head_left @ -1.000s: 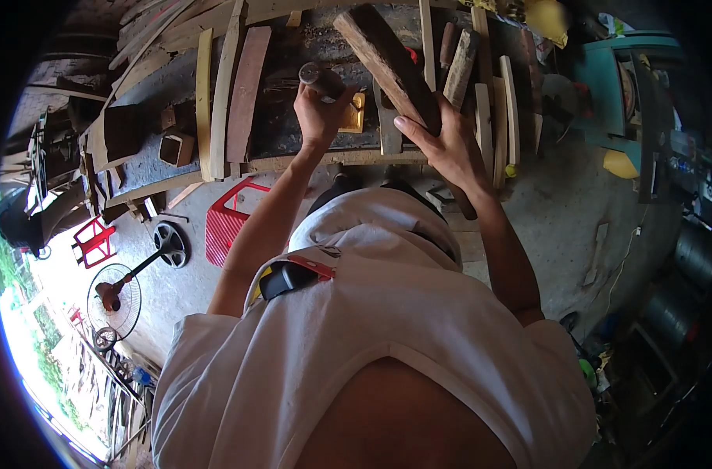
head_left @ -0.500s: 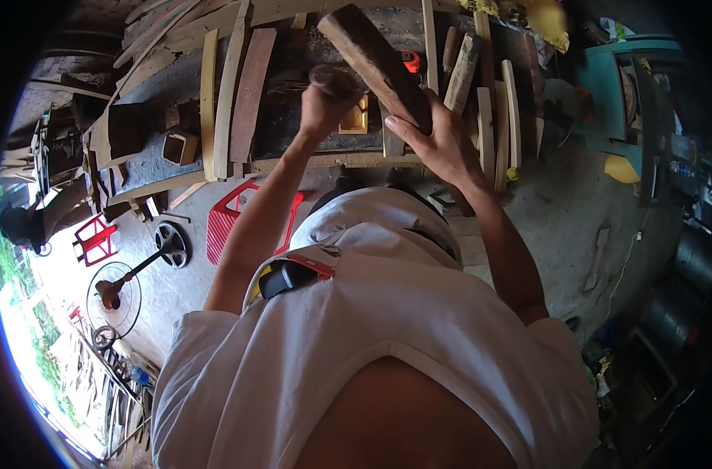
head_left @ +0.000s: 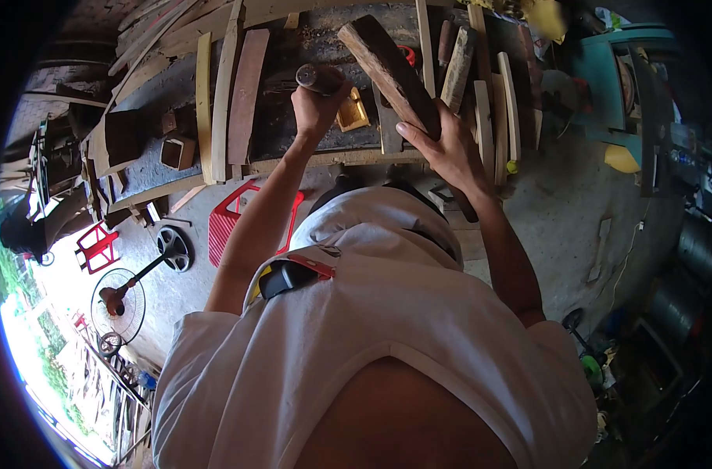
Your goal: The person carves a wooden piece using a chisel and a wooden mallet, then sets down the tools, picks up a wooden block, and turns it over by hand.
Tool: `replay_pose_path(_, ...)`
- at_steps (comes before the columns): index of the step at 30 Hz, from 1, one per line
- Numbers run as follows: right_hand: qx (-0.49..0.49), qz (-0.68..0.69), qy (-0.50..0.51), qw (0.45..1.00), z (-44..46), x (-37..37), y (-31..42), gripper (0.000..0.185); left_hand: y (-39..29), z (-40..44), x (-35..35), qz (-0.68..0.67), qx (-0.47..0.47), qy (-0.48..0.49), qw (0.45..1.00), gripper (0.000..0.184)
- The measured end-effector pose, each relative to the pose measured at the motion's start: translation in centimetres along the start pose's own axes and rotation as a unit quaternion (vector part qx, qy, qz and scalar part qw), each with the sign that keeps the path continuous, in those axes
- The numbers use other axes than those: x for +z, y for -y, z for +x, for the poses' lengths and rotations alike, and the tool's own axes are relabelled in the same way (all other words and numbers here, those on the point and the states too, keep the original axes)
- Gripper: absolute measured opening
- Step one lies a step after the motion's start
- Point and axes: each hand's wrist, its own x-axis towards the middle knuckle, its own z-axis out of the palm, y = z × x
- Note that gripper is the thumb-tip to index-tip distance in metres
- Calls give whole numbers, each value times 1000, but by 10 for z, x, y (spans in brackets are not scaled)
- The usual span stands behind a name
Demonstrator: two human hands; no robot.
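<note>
My left hand (head_left: 315,113) is closed around an upright tool with a rounded wooden handle (head_left: 318,78), probably a chisel; its lower end is hidden behind the hand. Just right of that hand, a small golden-yellow wooden piece with a recess (head_left: 353,111) sits at a slant on the dark workbench (head_left: 289,117). My right hand (head_left: 451,152) grips a thick, dark wooden mallet (head_left: 387,66). Its heavy end points up and to the left, and its thinner grip shows below the hand. The mallet is apart from the tool handle.
Long strips of wood (head_left: 248,94) lie left of the hands, and more narrow strips (head_left: 482,125) lie to the right. A red tape measure (head_left: 407,55) is partly behind the mallet. A red plastic stool (head_left: 229,223) and a fan (head_left: 117,303) stand on the floor.
The mallet and my right hand have shifted slightly right and down. My left hand and its tool have moved a little left, and the yellow wooden piece has turned to a slant.
</note>
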Motion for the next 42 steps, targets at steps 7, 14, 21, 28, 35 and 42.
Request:
replay_pose_path(7,-88,58,-56,993,13,2,45,57,-9,-4,14,71,71,14,995,27)
replay_pose_path(14,-56,-112,22,992,30,3,29,59,-4,2,18,92,95,3,991,29)
replay_pose_path(21,47,3,16,999,13,0,-4,67,28,11,-26,-148,-78,-22,986,16)
replay_pose_path(28,60,-15,50,997,4,0,-2,64,17,0,-6,-58,-42,-26,997,18)
replay_pose_path(35,-65,10,-39,997,9,0,45,61,-8,-14,14,33,46,-20,998,23)
replay_pose_path(42,-81,-189,22,978,25,13,26,58,6,-6,20,108,76,-11,991,31)
